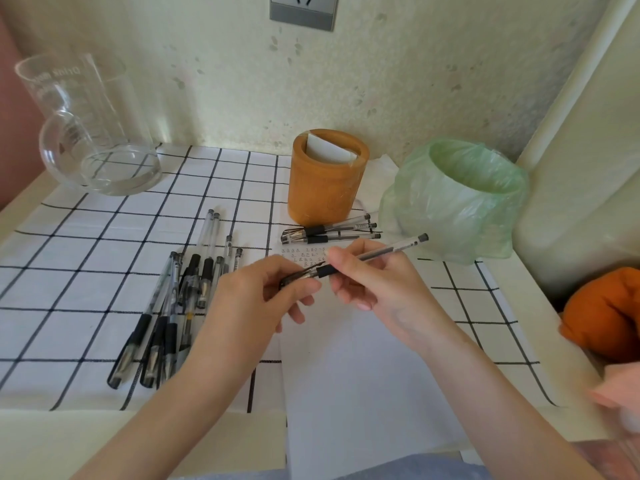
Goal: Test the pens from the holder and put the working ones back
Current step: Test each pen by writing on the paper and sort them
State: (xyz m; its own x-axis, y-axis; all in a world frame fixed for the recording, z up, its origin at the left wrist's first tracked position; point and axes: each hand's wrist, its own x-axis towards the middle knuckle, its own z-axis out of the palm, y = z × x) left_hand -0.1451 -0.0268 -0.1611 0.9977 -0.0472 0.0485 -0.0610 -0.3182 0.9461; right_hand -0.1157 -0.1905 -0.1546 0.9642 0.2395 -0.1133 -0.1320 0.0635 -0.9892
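Note:
A clear pen with a black grip (377, 253) is held level above the white paper (360, 375). My right hand (374, 282) pinches its barrel near the grip. My left hand (256, 296) grips the cap end of the same pen. Small test marks (304, 254) sit at the top of the paper. The orange-brown pen holder (327, 178) stands behind, with only a folded white slip showing inside. Three pens (332, 232) lie at its base. A pile of several pens (180, 292) lies to the left on the checked cloth (86, 271).
A glass jug (90, 129) stands at the back left. To the right of the holder is a small bin lined with a green bag (457, 199). An orange cloth (606, 310) lies at the right edge. A wall socket (304, 10) is above.

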